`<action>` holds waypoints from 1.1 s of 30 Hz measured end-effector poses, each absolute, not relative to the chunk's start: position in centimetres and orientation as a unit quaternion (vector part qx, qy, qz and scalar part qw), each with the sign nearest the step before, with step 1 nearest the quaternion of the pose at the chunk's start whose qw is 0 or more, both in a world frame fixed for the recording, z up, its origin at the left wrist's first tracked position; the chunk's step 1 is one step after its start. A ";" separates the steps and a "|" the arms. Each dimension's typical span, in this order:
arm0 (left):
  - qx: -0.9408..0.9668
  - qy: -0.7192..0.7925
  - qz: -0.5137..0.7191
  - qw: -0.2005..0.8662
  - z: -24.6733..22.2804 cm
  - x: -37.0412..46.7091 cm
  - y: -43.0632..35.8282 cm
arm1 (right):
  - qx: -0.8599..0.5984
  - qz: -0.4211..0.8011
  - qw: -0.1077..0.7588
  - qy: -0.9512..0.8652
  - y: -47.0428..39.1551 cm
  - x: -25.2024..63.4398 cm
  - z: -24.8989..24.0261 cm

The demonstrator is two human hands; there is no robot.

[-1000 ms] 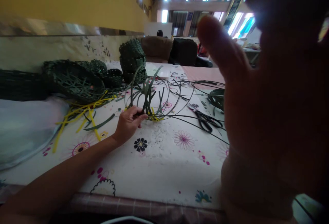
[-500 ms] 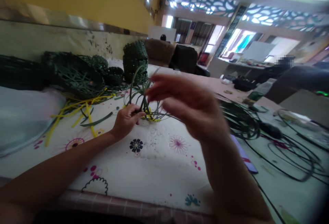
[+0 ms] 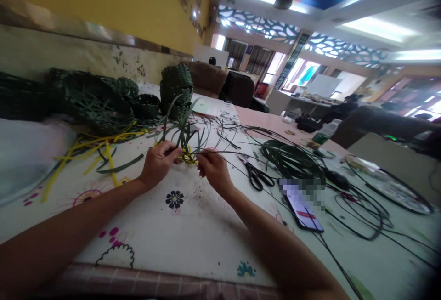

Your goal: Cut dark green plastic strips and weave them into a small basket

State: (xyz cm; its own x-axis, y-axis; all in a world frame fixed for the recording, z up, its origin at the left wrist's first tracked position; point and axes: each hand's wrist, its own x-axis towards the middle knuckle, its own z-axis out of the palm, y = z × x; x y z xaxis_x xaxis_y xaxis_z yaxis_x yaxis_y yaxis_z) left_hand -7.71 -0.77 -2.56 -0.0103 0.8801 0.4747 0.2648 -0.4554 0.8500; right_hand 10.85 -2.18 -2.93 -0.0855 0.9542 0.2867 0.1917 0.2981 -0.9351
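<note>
Green strips [image 3: 185, 135] stand up and fan out from a small piece of weaving with yellow strips [image 3: 188, 156] low on the table. My left hand [image 3: 161, 158] is closed on the left side of this weaving, its thumb and fingers pinching the green strips. At the right side, my right hand [image 3: 212, 166] is closed with its fingertips pinched on a thin dark strip that runs off to the right. The fingertips partly hide the woven base between them.
Dark green baskets [image 3: 176, 89] stand at the back left, near loose yellow strips [image 3: 103, 143]. Black scissors [image 3: 257, 176], a phone [image 3: 301, 206] and a coil of green strips [image 3: 292, 160] lie to the right. A plastic bag [image 3: 27, 157] is at far left.
My right hand has come down from its raised, blurred position to the right side of the weaving and closed on a strip. My left hand remains at the weaving. The view has shifted slightly right.
</note>
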 end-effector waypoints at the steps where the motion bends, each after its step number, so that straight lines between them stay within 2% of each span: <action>1: 0.652 0.441 0.553 0.272 -2.6 -7.7 -0.8 | -0.422 0.366 0.523 -0.644 -2.2 10.8 -3.0; 4: 0.668 0.437 0.546 0.254 -2.6 -7.7 -1.0 | -0.345 0.284 0.546 -0.708 -2.3 10.8 -3.2; 7: 0.678 0.428 0.539 0.258 -2.7 -7.6 -1.1 | -0.280 0.186 0.526 -0.781 -2.1 11.1 -2.9; 12: 0.674 0.431 0.531 0.279 -2.6 -7.4 -1.4 | -0.213 0.162 0.480 -0.835 -1.5 11.9 -2.2; 14: 0.679 0.431 0.526 0.279 -2.5 -7.3 -1.5 | -0.242 0.111 0.427 -0.864 -1.5 12.4 -1.6; 19: 0.695 0.419 0.519 0.267 -2.5 -7.2 -1.6 | -0.333 -0.052 0.227 -0.914 -2.3 13.3 0.2; 21: 0.692 0.421 0.520 0.270 -2.5 -7.1 -1.5 | -0.349 -0.082 0.190 -0.914 -2.5 13.2 0.6; 31: 0.674 0.427 0.534 0.279 -2.9 -6.3 -1.6 | -0.415 -0.013 0.295 -0.861 -2.5 11.4 -0.3; 33: 0.673 0.430 0.536 0.275 -3.0 -6.3 -1.6 | -0.424 0.034 0.343 -0.837 -2.5 11.2 -0.3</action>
